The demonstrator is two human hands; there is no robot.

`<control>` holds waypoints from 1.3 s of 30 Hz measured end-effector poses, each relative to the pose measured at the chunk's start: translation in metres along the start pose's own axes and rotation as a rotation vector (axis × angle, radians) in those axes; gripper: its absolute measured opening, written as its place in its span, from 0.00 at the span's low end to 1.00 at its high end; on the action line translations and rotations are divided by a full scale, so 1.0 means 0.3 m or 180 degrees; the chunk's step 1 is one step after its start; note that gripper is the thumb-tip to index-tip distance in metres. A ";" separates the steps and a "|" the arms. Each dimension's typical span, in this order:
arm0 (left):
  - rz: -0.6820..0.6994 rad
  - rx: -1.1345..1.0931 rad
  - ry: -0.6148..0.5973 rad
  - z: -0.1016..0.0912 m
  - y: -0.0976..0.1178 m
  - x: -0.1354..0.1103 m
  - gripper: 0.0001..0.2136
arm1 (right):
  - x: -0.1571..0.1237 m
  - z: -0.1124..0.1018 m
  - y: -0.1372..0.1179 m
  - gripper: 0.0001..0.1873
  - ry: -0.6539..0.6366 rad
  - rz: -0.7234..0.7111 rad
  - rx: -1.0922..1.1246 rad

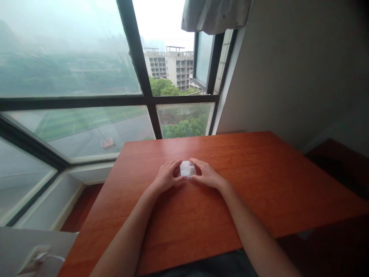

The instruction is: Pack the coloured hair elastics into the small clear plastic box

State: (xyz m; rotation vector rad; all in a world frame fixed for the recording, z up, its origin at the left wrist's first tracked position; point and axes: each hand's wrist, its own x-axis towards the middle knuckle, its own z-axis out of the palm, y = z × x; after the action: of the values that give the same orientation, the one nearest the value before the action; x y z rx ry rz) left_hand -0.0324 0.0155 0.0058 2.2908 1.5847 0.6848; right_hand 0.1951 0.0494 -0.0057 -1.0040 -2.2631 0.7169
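We record one small packet (188, 169), whitish, shiny and partly see-through at its edges, at the table (259, 173), straight ahead of us and set in from the far edge. Whether it is a box or a wrapped bundle we cannot tell, nor can we be certain that its underside touches the wood.

Orientation: the outline looks close to square, so we can assign no clear long axis. The near edge runs roughly crosswise to us, and the two sides run away from us, toward the window (184, 119). We see no end that marks a front, hence no pointing direction. The upper face is turned up and toward us; any print on it is too small for us to read.

Hands: the left hand (169, 176) and the right hand (208, 174) flank the packet, both curved into a narrow C and holding it between them. On each side we find the thumb at the near corner and the fingertips at the far corner; a dark gap shows between the left palm and the packet.

Surroundings: we note a grey curtain (216, 15) at upper right of the window, a pale building (178, 67) outside, and a wall socket (36, 258) at lower left
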 end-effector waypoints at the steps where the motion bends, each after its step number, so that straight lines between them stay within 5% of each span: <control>1: -0.0075 0.0010 0.0095 0.009 -0.003 0.002 0.30 | 0.000 0.012 -0.002 0.35 0.0130 0.0108 -0.0061; 9: -0.0330 0.0235 0.0510 0.049 0.019 0.004 0.27 | 0.004 0.129 -0.109 0.28 0.0714 0.0968 -0.1151; 14: -0.0281 0.0157 0.0457 0.046 0.019 -0.001 0.27 | 0.013 0.138 -0.107 0.29 0.1158 0.0986 -0.1150; 20: -0.0217 0.0324 0.0384 0.049 0.022 -0.006 0.25 | 0.009 -0.034 0.054 0.33 0.1848 0.1394 -0.1239; 25: -0.0168 0.0496 0.0335 0.050 0.020 -0.010 0.23 | -0.079 -0.208 0.221 0.30 0.2457 0.2175 -0.1761; 33: -0.0172 0.0616 0.0266 0.043 0.026 -0.012 0.21 | -0.123 -0.235 0.247 0.31 0.1993 0.2920 -0.1928; 39: -0.0173 0.0672 0.0225 0.042 0.029 -0.014 0.20 | -0.121 -0.233 0.246 0.31 0.1520 0.3051 -0.1990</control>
State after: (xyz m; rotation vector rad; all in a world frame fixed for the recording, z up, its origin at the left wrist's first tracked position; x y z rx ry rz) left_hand -0.0200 0.0089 -0.0017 2.3826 1.8239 0.6177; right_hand 0.2981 0.0807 -0.0149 -2.3228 -1.5052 0.0328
